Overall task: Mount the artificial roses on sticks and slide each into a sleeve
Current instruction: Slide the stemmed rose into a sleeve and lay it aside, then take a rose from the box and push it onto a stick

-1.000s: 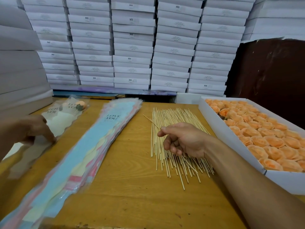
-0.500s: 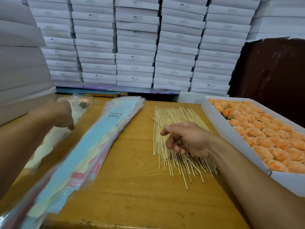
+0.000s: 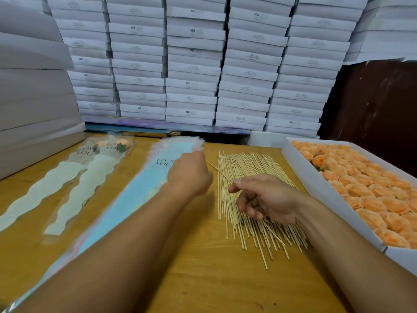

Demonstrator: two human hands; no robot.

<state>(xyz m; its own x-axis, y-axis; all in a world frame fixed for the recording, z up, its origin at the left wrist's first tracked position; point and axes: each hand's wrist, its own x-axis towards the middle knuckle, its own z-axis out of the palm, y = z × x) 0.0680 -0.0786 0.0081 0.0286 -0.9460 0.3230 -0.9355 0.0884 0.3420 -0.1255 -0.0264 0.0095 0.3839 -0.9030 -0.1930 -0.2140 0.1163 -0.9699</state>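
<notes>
Stacked white boxes [image 3: 191, 64] fill the wall behind a wooden table [image 3: 203, 279], with more pale boxes piled along its left edge. Along the table's right edge sits an open white tray [image 3: 316, 188] packed with orange artificial roses [image 3: 372, 195]. Just left of the tray lies a spread of thin wooden sticks [image 3: 246, 222], running from the far edge toward the near one. The right hand [image 3: 268, 199] rests on this pile, its fingers curled, thumb and forefinger pinching a single stick [image 3: 217, 171] that slants up and away to the left, clear of the rest. Left of the sticks, a stack of long sleeves [image 3: 135, 195], pale blue on top and printed "LOVE YOU", stretches diagonally from the far middle of the table down to the near left corner. The left hand [image 3: 189, 175] hovers over the top end of that stack, seen from the back and blurred; whether its fingers are gripping a sleeve or simply curled I cannot tell. Further left, near the far left corner, two finished roses [image 3: 117, 144] lie side by side in clear sleeves with cream wavy liners, flower heads pointing to the far edge.
</notes>
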